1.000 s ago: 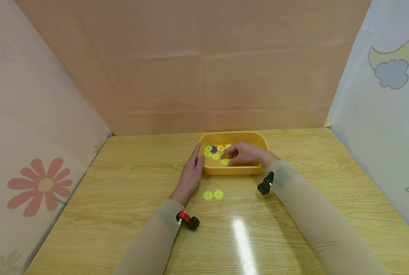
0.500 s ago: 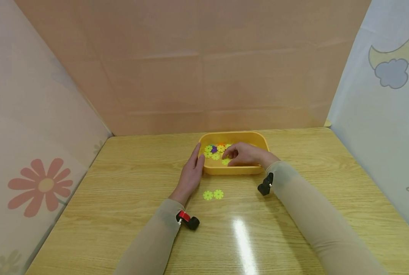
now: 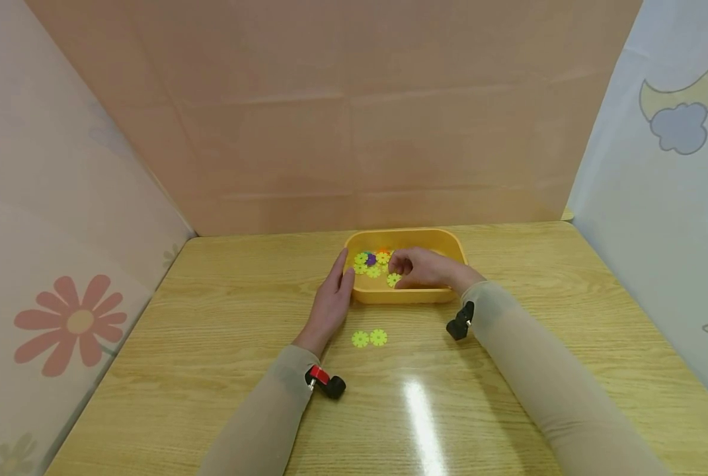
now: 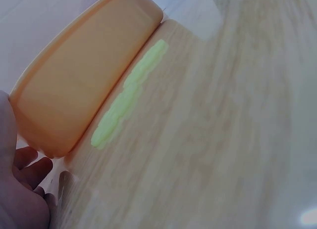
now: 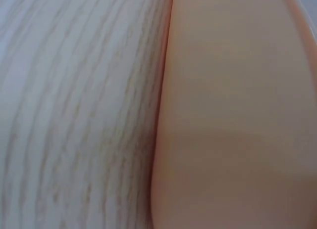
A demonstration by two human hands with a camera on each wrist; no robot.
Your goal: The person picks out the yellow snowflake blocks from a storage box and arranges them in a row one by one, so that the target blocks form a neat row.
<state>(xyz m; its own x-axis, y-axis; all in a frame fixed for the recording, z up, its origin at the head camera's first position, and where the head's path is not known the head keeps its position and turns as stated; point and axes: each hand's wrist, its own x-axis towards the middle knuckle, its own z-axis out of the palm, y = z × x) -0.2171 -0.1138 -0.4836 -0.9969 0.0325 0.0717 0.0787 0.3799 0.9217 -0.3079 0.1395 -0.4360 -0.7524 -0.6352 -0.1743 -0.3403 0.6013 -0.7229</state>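
Observation:
A yellow plastic tray (image 3: 410,297) holds several flower-shaped interlocking discs. My right hand (image 3: 425,267) reaches over its near rim, the index finger curled toward the thumb. Thumb and finger pinch a yellow-green disc (image 3: 393,280) inside the tray; the hand partly covers it. Along the tray's left end lies my left hand (image 3: 332,291), index finger extended by the outer wall and thumb at the near left corner. In the left wrist view, fingers (image 4: 37,170) of the left hand appear beside the tray's end. In the right wrist view the tray's wall (image 5: 233,100) fills the right side.
Two yellow-green discs (image 3: 369,338) lie side by side on the wooden table (image 3: 240,297), in front of the tray. Inside the tray's left half are more yellow-green discs (image 3: 373,271), a purple disc (image 3: 371,259) and something orange. A brown-covered wall (image 3: 354,132) stands behind the table.
The right hand's fingers have drawn slightly right and closer together, and the yellow-green disc has shifted right with them. The left hand and tray have stayed in place.

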